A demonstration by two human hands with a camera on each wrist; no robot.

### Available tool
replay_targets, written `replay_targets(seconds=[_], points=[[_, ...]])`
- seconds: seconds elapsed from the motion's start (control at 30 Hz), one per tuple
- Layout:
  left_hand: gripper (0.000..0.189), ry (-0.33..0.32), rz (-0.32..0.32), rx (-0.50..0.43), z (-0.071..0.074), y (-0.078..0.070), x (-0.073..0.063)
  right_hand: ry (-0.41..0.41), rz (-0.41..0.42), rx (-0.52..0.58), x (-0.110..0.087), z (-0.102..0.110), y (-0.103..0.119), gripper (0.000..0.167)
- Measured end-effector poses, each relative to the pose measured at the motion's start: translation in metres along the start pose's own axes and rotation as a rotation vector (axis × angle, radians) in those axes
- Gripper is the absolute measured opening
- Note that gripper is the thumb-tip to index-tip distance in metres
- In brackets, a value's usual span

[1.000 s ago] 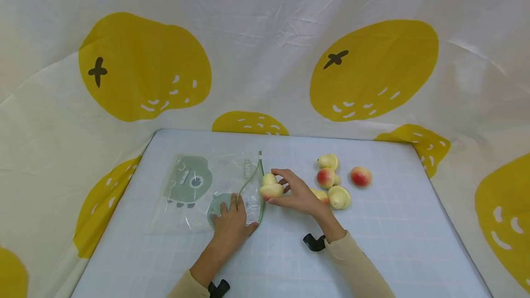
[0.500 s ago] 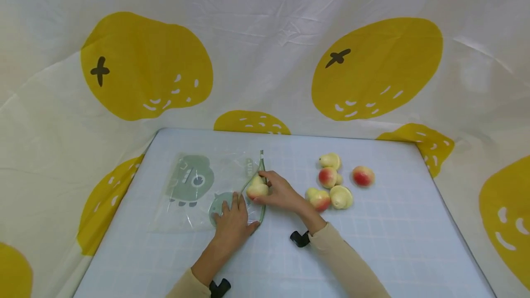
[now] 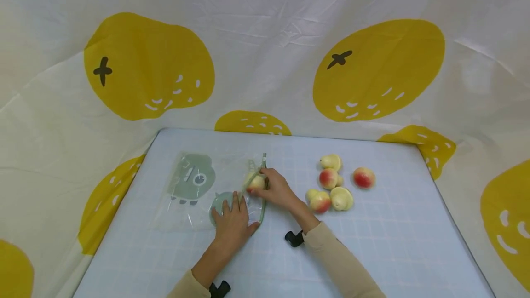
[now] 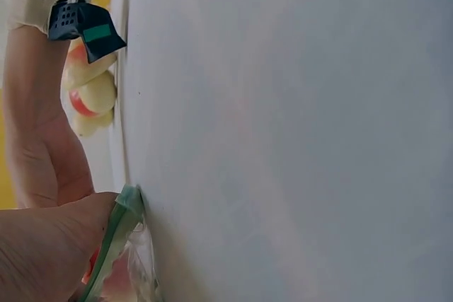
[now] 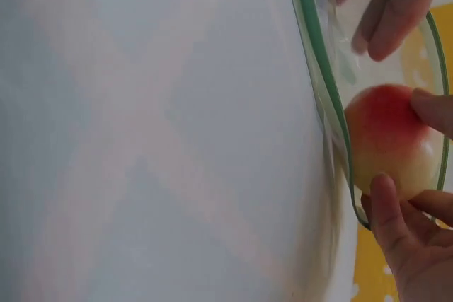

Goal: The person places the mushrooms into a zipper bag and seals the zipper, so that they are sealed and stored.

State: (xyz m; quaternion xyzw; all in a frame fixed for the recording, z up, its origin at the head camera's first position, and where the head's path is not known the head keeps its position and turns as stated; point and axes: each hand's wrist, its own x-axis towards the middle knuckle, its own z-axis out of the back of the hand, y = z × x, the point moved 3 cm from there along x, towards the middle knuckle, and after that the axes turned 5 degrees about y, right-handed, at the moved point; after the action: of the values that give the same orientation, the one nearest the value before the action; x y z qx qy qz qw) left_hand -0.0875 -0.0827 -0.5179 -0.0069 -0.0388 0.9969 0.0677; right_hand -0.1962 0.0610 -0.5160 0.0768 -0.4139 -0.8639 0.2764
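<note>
A clear zip bag [image 3: 229, 164] with green cartoon prints lies flat, its green-edged mouth facing right and spread apart. My left hand [image 3: 233, 224] lies over the lower part of that mouth and holds its edges; in the left wrist view the thumb sits at the green edge [image 4: 113, 235]. My right hand [image 3: 276, 191] grips a red-and-yellow pear-shaped fruit [image 5: 389, 139] between thumb and fingers, inside the bag's mouth. Left fingers [image 5: 396, 12] reach over the opening above the fruit in the right wrist view.
Right of the bag, several similar fruits [image 3: 320, 202] lie in a loose cluster, with a red one [image 3: 364, 178] apart from them. A pale checked cloth covers the table [image 3: 372, 252]. A curtain [image 3: 265, 59] with yellow fruit prints hangs behind and at both sides.
My right hand has carried the fruit leftward from outside the bag into its mouth, and the upper edge now crosses in front of the fruit. The left hand stays at the mouth.
</note>
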Motion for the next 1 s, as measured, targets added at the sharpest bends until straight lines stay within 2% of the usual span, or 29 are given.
replay_targets(seconds=[0.13, 0.27, 0.57, 0.8, 1.0], points=[[0.089, -0.042, -0.023, 0.042, -0.001, 0.000, 0.001, -0.090, -0.031, -0.032, -0.001, 0.001, -0.001, 0.062], [0.091, -0.025, -0.014, -0.023, -0.002, 0.001, 0.002, -0.164, -0.073, 0.028, 0.000, 0.001, -0.001, 0.059], [0.092, 0.019, 0.000, -0.076, -0.003, -0.002, 0.002, -0.176, -0.159, 0.413, 0.001, -0.011, 0.000, 0.048], [0.095, 0.037, 0.003, -0.080, -0.002, -0.002, 0.003, -0.131, -0.187, 0.900, 0.007, -0.024, 0.003, 0.044], [0.095, 0.021, 0.001, -0.065, -0.001, -0.001, 0.003, -0.138, -0.261, 1.102, 0.012, -0.032, 0.004, 0.045]])
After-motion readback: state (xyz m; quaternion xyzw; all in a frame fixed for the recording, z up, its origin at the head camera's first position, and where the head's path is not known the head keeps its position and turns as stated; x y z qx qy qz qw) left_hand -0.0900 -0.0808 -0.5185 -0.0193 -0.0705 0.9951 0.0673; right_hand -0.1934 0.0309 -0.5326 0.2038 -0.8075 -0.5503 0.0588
